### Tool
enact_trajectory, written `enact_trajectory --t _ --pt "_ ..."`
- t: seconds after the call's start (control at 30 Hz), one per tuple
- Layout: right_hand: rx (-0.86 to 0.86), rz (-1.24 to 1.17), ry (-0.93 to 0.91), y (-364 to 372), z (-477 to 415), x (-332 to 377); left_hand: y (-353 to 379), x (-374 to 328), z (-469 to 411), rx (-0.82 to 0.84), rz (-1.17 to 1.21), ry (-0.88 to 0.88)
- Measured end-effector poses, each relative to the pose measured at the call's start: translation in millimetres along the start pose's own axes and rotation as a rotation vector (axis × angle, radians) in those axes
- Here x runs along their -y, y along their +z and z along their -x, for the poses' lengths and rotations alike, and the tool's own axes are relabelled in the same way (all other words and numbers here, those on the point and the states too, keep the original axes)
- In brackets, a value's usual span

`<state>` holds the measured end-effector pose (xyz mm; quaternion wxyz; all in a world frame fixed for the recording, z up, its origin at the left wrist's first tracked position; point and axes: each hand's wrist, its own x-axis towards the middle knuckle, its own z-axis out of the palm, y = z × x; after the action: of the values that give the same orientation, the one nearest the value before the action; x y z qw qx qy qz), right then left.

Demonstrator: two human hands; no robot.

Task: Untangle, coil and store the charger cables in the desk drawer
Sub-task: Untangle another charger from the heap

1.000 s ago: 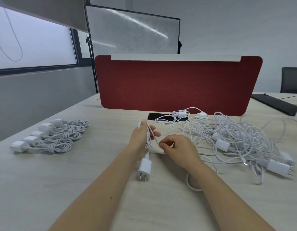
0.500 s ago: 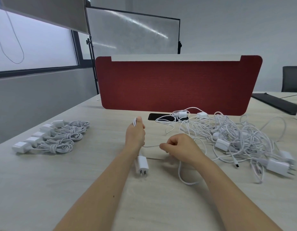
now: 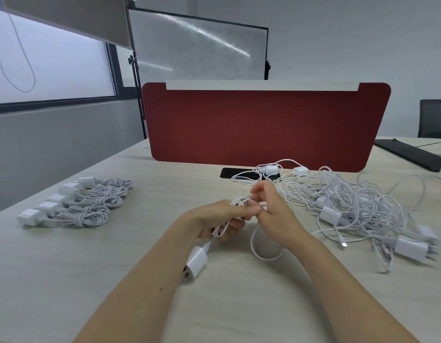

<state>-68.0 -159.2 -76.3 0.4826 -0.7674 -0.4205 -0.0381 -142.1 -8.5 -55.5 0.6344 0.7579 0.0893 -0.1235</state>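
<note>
My left hand (image 3: 217, 217) grips several loops of a white charger cable (image 3: 260, 253) wound around its fingers. The cable's white plug (image 3: 195, 263) hangs below that hand, just over the desk. My right hand (image 3: 273, 214) pinches the same cable right beside the left fingertips, and a loose loop of it lies on the desk under my right wrist. A big tangled pile of white cables and plugs (image 3: 358, 206) lies to the right. Several coiled chargers (image 3: 75, 201) sit in a row at the left. No drawer is in view.
A red divider panel (image 3: 264, 125) stands across the back of the desk (image 3: 115, 268). A black phone (image 3: 229, 173) lies at its foot, partly under cables. A dark laptop or pad (image 3: 410, 152) and a chair (image 3: 434, 117) are at the far right.
My left hand has tipped from upright to sideways with the loops on it. My right hand rose and moved left to meet it, wrapping the cable. The plug swung lower left.
</note>
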Motion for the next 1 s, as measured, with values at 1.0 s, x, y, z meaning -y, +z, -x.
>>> enact_trajectory --t 1.0 --pt "0.075 0.485 -0.110 21 9 7 -24 10 -18 -0.377 1.069 0.157"
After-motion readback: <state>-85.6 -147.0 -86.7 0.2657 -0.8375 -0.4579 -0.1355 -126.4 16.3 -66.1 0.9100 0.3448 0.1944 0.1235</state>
